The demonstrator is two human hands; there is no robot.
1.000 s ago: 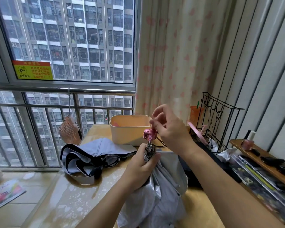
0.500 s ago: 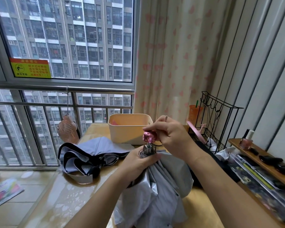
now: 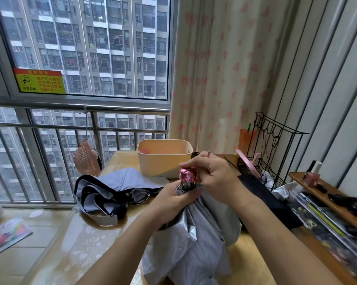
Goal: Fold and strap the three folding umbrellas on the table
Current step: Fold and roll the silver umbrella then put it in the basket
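Fingers of the left hand wrap tightly round the bunched cloth of a grey umbrella, just under its pink knob. The right hand curls against that knob from the right, thumb and fingers pinching it, one finger lifted clear. This umbrella stands nearly upright, knob on top, its loose cloth spilling down to the near edge of the tabletop. A second umbrella, grey with black trim, lies unfolded and slack near the left edge. A beige tub sits at the far edge, and a black bundle lies along the right edge under the right forearm.
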